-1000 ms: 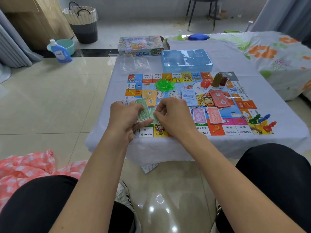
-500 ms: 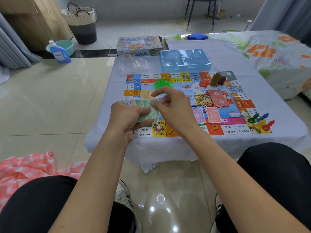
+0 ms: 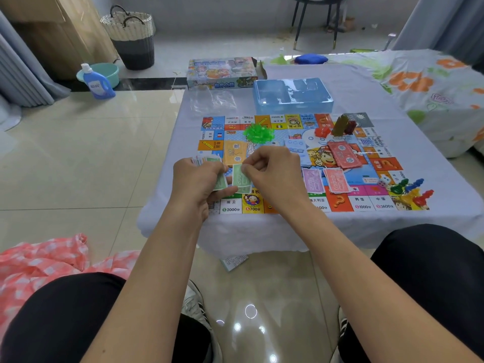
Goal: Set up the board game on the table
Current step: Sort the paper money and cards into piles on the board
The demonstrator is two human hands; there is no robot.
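Left hand point(image 3: 195, 179) grips a fanned stack of paper play money point(image 3: 209, 161); right hand point(image 3: 272, 174) fingers pinch one green paper banknote point(image 3: 241, 179), over the near-left edge of the colourful square game board point(image 3: 296, 163) on the tabletop point(image 3: 366, 85).

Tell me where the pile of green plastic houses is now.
In the head view, the pile of green plastic houses lies on the game board, far left part, just beyond the right hand.
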